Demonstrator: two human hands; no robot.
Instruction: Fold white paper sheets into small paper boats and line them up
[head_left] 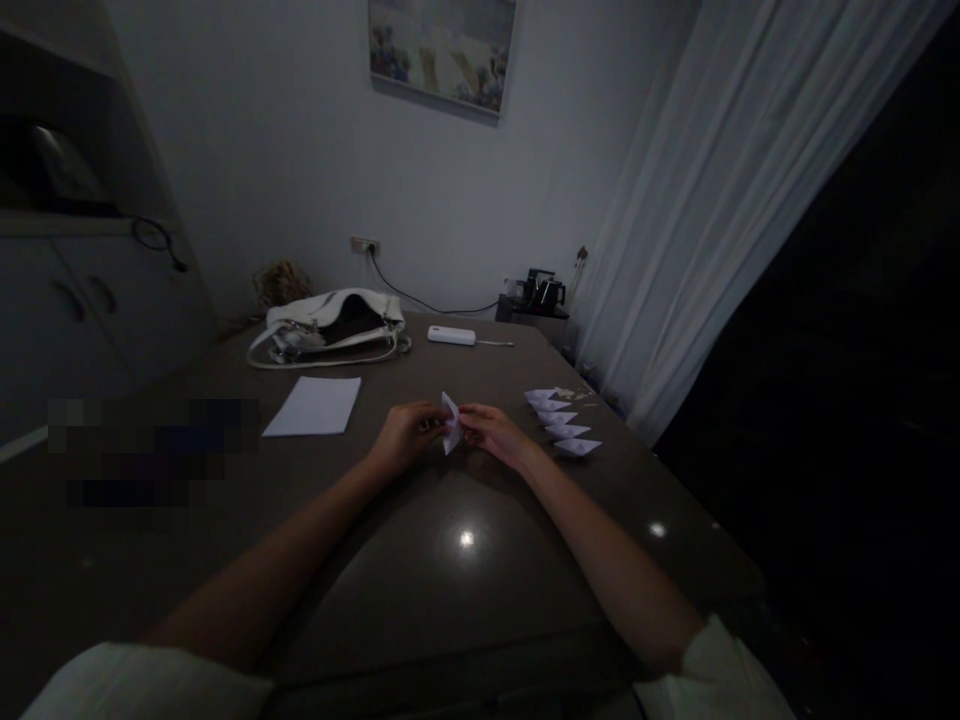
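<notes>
A small folded white paper boat (451, 424) is held upright between my two hands, just above the middle of the table. My left hand (409, 436) pinches its left side, and my right hand (491, 432) grips it from the right. Off to the right, several folded paper boats (576, 446) stand in a row on the tabletop. Left of my hands lies a stack of white paper sheets (313, 406). The fingertips behind the folded paper are partly hidden.
The dark table (450, 580) carries a white handbag (330, 325) at the back left and a white power bank (451, 336) with a short cable. Small pale scraps (574, 394) lie near the boats. Beyond the far edge stands a black kettle (551, 294); a white curtain (660, 220) hangs right.
</notes>
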